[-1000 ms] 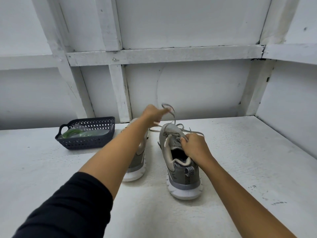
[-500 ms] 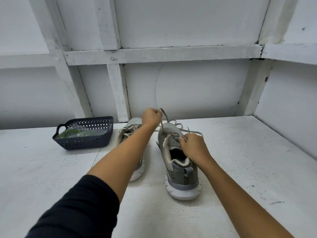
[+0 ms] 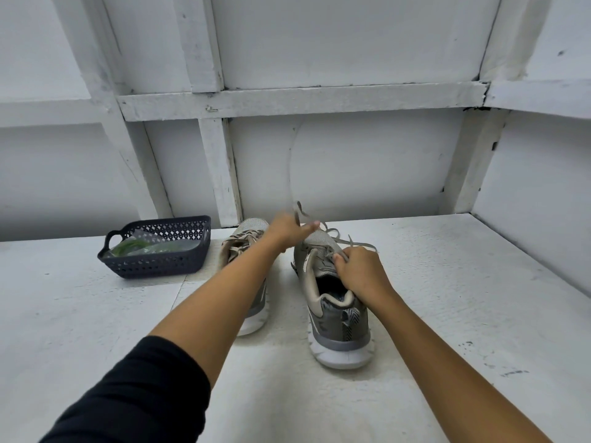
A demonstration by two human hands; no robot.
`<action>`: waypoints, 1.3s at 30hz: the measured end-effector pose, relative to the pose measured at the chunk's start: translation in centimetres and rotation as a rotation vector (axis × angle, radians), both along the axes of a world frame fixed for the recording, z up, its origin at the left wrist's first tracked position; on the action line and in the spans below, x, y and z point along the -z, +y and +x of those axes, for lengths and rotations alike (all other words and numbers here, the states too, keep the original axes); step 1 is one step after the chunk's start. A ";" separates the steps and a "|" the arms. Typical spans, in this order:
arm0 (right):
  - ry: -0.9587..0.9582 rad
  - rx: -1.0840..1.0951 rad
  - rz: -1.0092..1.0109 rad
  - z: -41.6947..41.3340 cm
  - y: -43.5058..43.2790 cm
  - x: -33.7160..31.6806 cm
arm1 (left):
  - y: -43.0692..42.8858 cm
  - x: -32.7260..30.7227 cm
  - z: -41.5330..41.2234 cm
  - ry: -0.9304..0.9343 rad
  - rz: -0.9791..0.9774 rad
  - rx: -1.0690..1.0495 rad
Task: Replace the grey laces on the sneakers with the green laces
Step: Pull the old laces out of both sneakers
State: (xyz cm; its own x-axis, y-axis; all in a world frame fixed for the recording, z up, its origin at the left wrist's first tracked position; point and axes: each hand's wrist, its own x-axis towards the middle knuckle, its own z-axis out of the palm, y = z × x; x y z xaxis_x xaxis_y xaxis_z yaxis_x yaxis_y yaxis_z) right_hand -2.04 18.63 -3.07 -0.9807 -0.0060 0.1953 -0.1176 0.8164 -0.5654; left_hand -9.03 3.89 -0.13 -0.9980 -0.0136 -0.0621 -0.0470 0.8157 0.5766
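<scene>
On the desk (image 3: 447, 298), our right grip (image 3: 361, 273) clamps the sneaker (image 3: 339, 330) steady so our left grip (image 3: 287, 233), pinching the grey lace (image 3: 300, 208), can unthread it.

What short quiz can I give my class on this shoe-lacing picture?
1. True or false: the green laces lie in the basket.
2. The left hand pinches: A a grey lace; B the basket's handle; C a sock.
3. Fill in: the right hand grips the shoe that stands ____ from the basket.
Key: 1 true; 2 A; 3 farther.
</scene>
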 end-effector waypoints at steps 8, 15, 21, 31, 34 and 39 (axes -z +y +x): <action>0.009 -0.003 0.029 0.0 -0.1 -0.1 | -0.1 2.8 0.1 0.170 -0.021 -0.054; -0.018 -0.003 0.010 0.1 0.0 0.0 | -0.3 1.0 -1.7 0.255 0.525 -0.307; -0.038 -0.054 -0.009 -0.2 0.2 -0.7 | 0.5 -2.5 -0.5 0.123 1.009 -0.176; -0.037 -0.356 -0.035 -6.7 0.2 -5.7 | 0.6 -5.6 3.6 -0.227 1.272 0.060; -0.047 -0.421 -0.129 -7.3 -0.2 -5.6 | 0.7 -6.2 4.5 -0.236 1.253 0.138; 0.132 -0.367 -0.216 -7.6 0.0 -8.0 | 0.5 -6.0 5.7 -0.326 1.162 0.257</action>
